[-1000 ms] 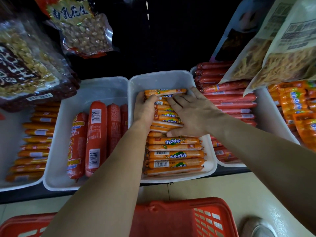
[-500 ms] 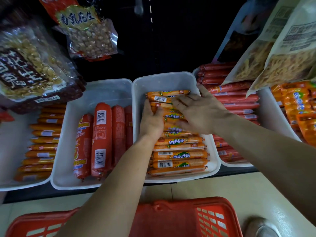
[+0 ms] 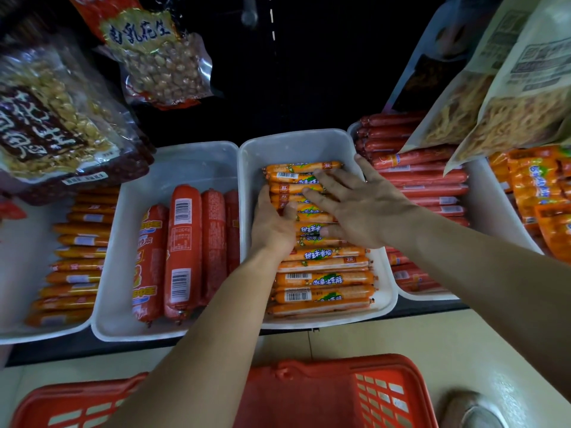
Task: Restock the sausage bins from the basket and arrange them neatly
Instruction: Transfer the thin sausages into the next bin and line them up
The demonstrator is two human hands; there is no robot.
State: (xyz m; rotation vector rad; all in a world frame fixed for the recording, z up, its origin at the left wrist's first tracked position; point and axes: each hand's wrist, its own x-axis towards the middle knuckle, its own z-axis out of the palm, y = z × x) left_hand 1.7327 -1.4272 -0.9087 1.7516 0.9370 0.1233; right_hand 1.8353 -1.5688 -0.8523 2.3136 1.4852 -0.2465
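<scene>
Centre of frame: your white plastic bin holds stacked orange-wrapped sausages.
Left hand: released, pressing their left ends.
Right hand: released, fingers flat on top.

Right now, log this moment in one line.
phase: arranging | left grip: against orange sausages | right grip: flat atop them | white bin: part-filled

We see orange sausages printed with green-and-yellow motifs, dark lettering and white barcode patches (black bars on each). Their bin is plain white. The thick sausages are bright red with white labels, and the slim sausages are a deeper red. Our basket is red-orange, its side patterned as a lattice of small openings.
</scene>
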